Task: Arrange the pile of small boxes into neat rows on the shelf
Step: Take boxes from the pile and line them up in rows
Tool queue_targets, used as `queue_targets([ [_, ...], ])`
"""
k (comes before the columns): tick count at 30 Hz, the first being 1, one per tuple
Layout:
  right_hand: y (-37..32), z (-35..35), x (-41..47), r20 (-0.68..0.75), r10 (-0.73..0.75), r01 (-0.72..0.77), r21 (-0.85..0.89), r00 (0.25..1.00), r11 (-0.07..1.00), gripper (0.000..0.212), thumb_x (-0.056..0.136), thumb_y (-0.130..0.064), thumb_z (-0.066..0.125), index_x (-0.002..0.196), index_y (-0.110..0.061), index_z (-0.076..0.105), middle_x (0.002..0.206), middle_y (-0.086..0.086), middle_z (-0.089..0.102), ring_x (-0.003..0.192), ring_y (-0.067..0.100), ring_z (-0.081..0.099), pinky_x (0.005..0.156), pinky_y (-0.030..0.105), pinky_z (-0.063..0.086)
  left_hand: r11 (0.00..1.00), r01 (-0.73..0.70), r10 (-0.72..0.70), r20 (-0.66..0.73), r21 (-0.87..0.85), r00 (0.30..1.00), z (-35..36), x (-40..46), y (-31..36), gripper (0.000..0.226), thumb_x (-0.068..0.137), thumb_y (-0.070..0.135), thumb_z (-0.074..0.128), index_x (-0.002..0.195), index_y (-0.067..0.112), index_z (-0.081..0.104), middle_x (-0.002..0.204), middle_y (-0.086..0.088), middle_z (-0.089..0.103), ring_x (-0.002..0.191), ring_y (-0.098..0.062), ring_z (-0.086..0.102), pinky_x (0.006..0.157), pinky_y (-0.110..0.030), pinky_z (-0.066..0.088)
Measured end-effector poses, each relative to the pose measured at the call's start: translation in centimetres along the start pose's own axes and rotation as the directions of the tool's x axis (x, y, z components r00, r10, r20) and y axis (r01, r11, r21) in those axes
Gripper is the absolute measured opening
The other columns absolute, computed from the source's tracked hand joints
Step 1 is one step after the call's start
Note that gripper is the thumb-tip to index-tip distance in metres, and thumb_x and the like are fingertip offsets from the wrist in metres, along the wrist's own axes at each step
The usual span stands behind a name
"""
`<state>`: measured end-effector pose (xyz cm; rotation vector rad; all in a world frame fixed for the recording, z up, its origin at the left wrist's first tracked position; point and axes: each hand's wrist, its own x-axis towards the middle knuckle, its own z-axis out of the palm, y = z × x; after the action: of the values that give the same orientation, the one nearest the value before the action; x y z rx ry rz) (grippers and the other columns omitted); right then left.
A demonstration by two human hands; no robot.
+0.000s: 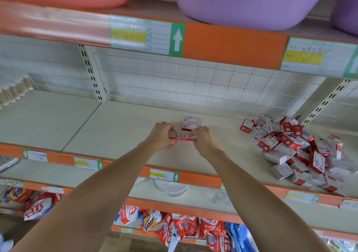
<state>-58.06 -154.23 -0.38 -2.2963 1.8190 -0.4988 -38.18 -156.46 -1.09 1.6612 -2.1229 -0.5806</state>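
Left hand: your left hand (pixel 162 135) is gripping a small red-and-white box (pixel 173 136) with curled fingers.
Right hand: your right hand (pixel 202 138) is pinching the nearest box (pixel 186 136) of the started row (pixel 189 128).
Pile: the pile of boxes (pixel 296 149) is lying at three o'clock on the shelf (pixel 116 131).

Head view, close, looking down at shelf (pixel 120 127)

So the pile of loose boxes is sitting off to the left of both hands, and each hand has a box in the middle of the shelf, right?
Not quite: the head view shows the pile of loose boxes off to the right of both hands, not the left. The rest holds: the left hand and the right hand each have a box in the middle of the shelf.
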Motion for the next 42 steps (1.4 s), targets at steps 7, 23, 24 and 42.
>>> queue_targets([
  [7,-0.3,0.5,0.5,-0.022,0.008,-0.009,-0.012,1.000,1.000,0.028,0.089,-0.005,0.061,0.112,-0.016,0.073,0.115,0.003,0.064,0.110,0.024,0.052,0.078,0.034,0.049,1.000,-0.008,0.008,0.011,-0.011,1.000,0.0,0.2,-0.3,0.034,0.075,0.024,0.079,0.105,0.016,0.064,0.101,-0.004,0.058,0.101,-0.026,0.051,0.078,-0.032,0.045],
  [23,-0.3,0.6,1.3,0.031,0.055,-0.055,-0.029,0.998,0.998,0.033,0.089,0.000,0.056,0.115,-0.015,0.069,0.119,0.004,0.061,0.116,0.024,0.047,0.089,0.036,0.049,0.999,-0.009,0.010,0.014,-0.040,1.000,-0.7,-0.1,-0.5,0.034,0.075,0.023,0.079,0.105,0.015,0.064,0.102,-0.006,0.058,0.098,-0.023,0.051,0.079,-0.032,0.046],
  [24,-0.4,0.5,1.4,0.047,0.061,-0.060,-0.029,0.997,0.998,0.033,0.089,0.000,0.056,0.115,-0.015,0.068,0.120,0.003,0.060,0.117,0.024,0.047,0.089,0.036,0.049,0.999,-0.005,0.006,0.014,-0.041,1.000,-0.8,-0.2,-0.5,0.033,0.076,0.022,0.078,0.104,0.014,0.064,0.102,-0.006,0.058,0.097,-0.023,0.051,0.077,-0.031,0.045],
  [42,-4.5,0.2,1.7,0.145,0.013,-0.017,0.024,0.989,1.000,0.029,0.086,-0.012,0.059,0.114,-0.016,0.065,0.117,0.004,0.057,0.111,0.026,0.053,0.087,0.034,0.048,0.983,-0.017,0.024,0.041,-0.181,0.999,-4.0,-1.2,-0.3,0.039,0.073,0.010,0.068,0.101,0.020,0.043,0.083,-0.003,0.058,0.071,-0.020,0.057,0.060,-0.037,0.050],
])
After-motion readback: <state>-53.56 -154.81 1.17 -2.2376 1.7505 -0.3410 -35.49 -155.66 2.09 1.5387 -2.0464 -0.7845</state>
